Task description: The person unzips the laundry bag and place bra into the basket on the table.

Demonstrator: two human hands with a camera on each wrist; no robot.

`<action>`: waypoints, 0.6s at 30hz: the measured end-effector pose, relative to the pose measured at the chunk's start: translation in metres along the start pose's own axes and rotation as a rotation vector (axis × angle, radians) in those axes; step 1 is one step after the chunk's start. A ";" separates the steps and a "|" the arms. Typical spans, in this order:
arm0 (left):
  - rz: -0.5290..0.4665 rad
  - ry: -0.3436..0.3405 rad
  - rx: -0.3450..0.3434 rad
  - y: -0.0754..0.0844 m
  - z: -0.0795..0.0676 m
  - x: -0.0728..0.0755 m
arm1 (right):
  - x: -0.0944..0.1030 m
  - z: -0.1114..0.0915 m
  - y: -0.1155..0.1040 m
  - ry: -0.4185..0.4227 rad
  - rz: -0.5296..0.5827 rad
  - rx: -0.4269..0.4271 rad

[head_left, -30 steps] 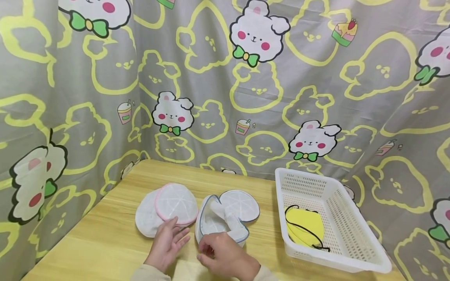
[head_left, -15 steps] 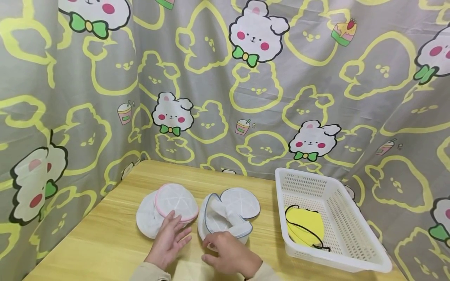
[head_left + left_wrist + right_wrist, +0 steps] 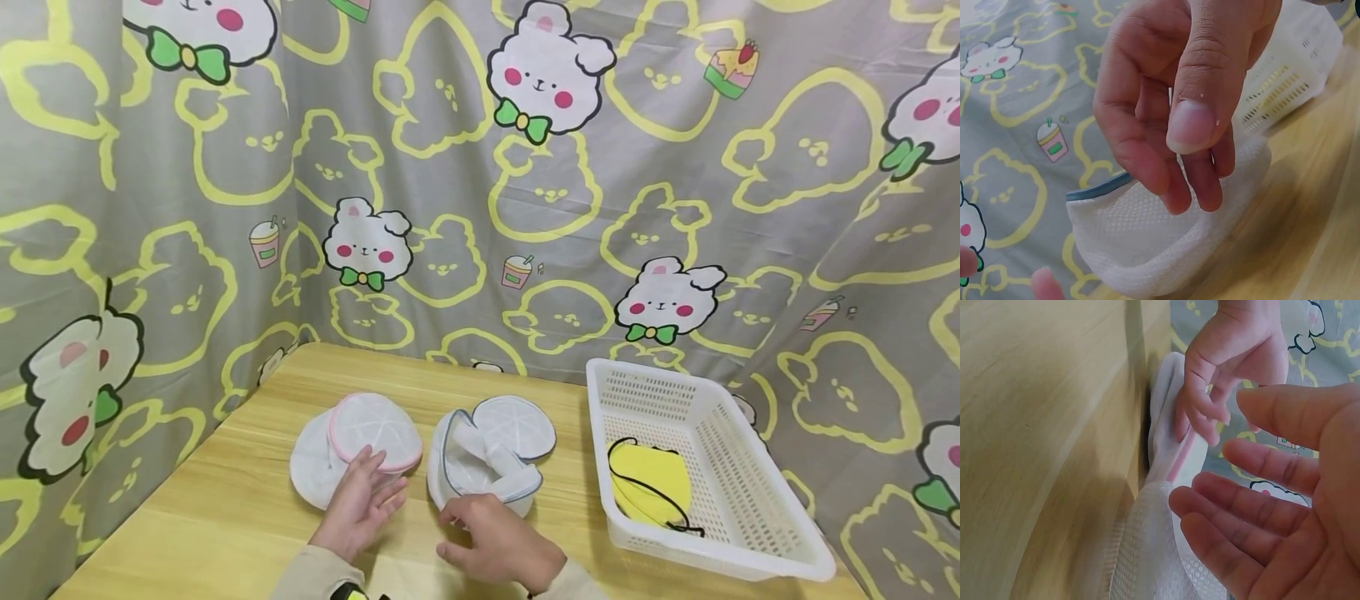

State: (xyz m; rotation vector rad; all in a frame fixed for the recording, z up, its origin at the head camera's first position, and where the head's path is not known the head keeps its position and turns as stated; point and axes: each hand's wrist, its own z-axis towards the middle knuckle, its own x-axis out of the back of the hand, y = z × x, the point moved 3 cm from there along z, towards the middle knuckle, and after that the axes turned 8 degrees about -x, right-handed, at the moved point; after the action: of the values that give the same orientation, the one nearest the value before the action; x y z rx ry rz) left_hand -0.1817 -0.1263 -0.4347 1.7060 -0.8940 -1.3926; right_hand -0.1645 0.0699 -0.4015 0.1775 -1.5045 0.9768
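On the left of the table sits a white mesh laundry bag with pink trim (image 3: 377, 433). My left hand (image 3: 360, 504) lies at its near right side, fingers loosely spread and holding nothing. Beside it is a second mesh laundry bag with a blue zip (image 3: 480, 467), unzipped, its round lid flopped back. My right hand (image 3: 498, 537) is at this bag's near edge. Its fingers hang relaxed in the left wrist view, with the mesh bag (image 3: 1147, 250) behind them; they pinch nothing. The right wrist view shows my right hand (image 3: 1272, 506) with fingers apart; contact with the mesh is unclear.
A white perforated plastic basket (image 3: 750, 467) stands at the table's right. Inside lies a yellow cloth item with black cord (image 3: 652, 483). Patterned grey curtains (image 3: 450, 208) close off the back and sides of the wooden table (image 3: 195, 517).
The blue-zip bag has slid slightly right and away from me, its lid shifting with it. My right hand has moved a little to the right. My left hand is almost unmoved.
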 end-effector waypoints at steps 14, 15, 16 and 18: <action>-0.057 0.170 -0.057 0.009 -0.007 0.013 | -0.004 0.000 0.005 -0.024 -0.059 -0.011; -0.071 0.160 -0.051 0.010 -0.008 0.013 | -0.004 0.000 0.007 -0.016 -0.061 -0.021; -0.082 0.147 -0.045 0.010 -0.009 0.014 | -0.003 0.000 0.010 -0.003 -0.062 -0.031; -0.099 0.116 -0.042 0.011 -0.010 0.015 | -0.002 0.001 0.014 0.020 -0.050 -0.046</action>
State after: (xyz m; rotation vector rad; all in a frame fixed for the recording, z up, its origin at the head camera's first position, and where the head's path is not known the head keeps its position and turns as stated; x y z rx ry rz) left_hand -0.1696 -0.1431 -0.4308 1.8003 -0.7208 -1.3517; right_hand -0.1735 0.0776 -0.4096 0.1706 -1.4960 0.9013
